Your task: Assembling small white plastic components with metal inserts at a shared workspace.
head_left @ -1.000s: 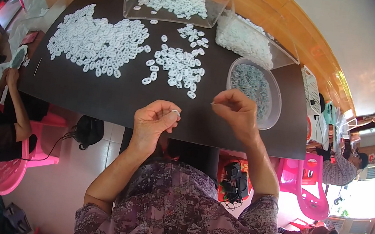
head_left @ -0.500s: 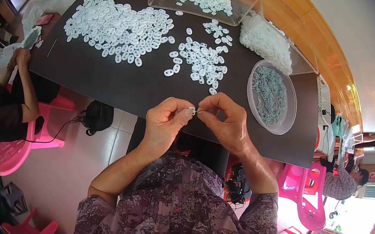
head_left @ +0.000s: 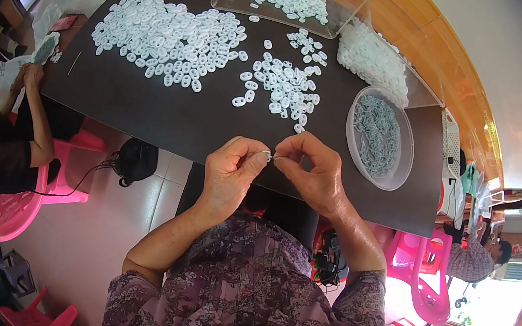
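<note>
At the near edge of the dark table (head_left: 169, 116), my left hand (head_left: 229, 171) pinches a small white oval plastic piece (head_left: 267, 155) between thumb and forefinger. My right hand (head_left: 312, 172) is closed in a pinch right beside that piece; whatever its fingertips hold is too small to make out. Just beyond my hands lies a loose cluster of white two-holed oval pieces (head_left: 286, 88). A larger heap of the same pieces (head_left: 172, 38) spreads to the left. Right of my hands stands a round clear tub (head_left: 406, 156) full of small grey-green parts (head_left: 375, 135).
A clear bin (head_left: 279, 14) of white pieces stands at the far edge, with another clear container of white pieces (head_left: 374, 61) to its right. At the left a person (head_left: 15, 146) sits on a pink chair (head_left: 7, 213). More pink chairs (head_left: 431, 291) and people are at the right.
My hands stay together at nearly the same spot, still pinching at the white oval piece. The view has shifted slightly; nothing on the table has visibly been moved.
</note>
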`<state>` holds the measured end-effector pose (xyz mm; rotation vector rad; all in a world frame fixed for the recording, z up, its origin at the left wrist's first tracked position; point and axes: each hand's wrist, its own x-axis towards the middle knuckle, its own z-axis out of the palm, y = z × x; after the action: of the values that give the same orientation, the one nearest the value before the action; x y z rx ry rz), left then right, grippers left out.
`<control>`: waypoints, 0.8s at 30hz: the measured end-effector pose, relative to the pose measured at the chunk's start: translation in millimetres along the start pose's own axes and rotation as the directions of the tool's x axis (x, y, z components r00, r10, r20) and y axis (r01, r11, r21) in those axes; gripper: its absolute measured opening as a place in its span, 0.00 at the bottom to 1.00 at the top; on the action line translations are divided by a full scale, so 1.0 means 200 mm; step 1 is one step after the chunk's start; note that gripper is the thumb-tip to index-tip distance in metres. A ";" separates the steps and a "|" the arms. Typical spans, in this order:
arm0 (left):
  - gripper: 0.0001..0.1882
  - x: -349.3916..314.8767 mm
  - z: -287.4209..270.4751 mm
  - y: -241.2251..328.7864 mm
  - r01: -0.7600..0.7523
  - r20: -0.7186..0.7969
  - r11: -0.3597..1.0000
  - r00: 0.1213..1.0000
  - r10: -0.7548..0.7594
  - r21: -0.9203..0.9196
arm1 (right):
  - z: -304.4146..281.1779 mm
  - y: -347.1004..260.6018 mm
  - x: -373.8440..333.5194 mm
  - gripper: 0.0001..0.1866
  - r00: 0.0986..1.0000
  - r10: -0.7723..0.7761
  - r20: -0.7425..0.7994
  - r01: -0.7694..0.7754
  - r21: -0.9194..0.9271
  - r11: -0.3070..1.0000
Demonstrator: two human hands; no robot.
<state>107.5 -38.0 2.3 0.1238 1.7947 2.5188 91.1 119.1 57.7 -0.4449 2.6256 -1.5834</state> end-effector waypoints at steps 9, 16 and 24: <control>0.06 0.00 -0.01 -0.02 -0.009 -0.001 1.000 1.000 0.009 0.017 | 0.01 0.02 0.01 0.08 0.998 -0.062 0.010 0.062 -0.023 0.998; 0.06 -0.01 -0.01 0.00 -0.024 0.000 0.997 1.000 0.024 0.076 | 0.02 0.01 0.00 0.07 1.000 -0.004 0.008 0.004 0.011 1.000; 0.03 -0.02 0.03 -0.01 -0.200 -0.051 0.947 0.974 0.219 0.251 | 0.06 0.02 -0.01 0.07 0.999 0.034 -0.025 -0.033 0.063 0.997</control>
<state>111.6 -32.9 2.7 0.2411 2.2307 2.4531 93.8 111.1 48.5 -0.3773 2.5794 -1.6674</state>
